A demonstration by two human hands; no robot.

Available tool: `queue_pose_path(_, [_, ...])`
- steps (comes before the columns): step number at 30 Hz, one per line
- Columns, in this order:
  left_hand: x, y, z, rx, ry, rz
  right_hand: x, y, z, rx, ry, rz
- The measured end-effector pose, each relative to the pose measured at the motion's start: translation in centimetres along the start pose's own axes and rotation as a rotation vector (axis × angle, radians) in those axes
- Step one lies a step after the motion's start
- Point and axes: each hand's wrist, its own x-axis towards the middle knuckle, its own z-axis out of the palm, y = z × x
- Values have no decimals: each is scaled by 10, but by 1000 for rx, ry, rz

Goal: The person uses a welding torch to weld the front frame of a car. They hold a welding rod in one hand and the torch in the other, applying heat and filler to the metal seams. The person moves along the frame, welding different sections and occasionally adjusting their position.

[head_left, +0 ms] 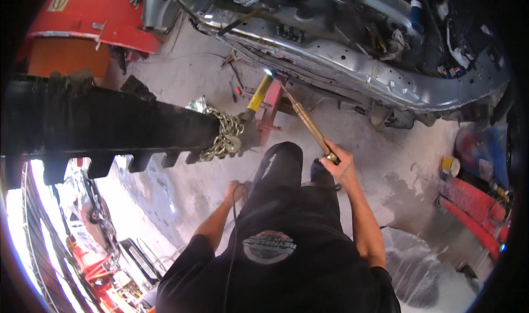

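Observation:
My right hand (341, 167) is wrapped round the rear end of a long brass gas torch (309, 124). The torch's thin tip points up and left, close to the lower edge of a stripped silver car body (358, 65). Near that tip, a small bright spot glows at the top of a yellow cylinder (259, 94). Beside the cylinder stands a red metal post (271, 101). My left hand (235, 192) is low beside my left leg, next to a thin dark cable (231, 252); its fingers are too small and partly hidden to make out.
A heavy black notched beam (110, 123) reaches in from the left, with a chain (225, 134) wrapped round its end. Hand tools (236, 82) lie on the concrete floor. A red floor jack (474, 205) and a yellow can (449, 166) stand at the right, near plastic sheeting (413, 263).

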Motion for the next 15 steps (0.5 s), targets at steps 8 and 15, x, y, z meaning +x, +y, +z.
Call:
queue_pose_path(8, [-13, 125, -76, -607, 50, -408, 12, 6, 5, -15, -50, -23])
queue_pose_path(15, [-28, 119, -81, -647, -13, -237, 22, 32, 50, 184, -47, 78])
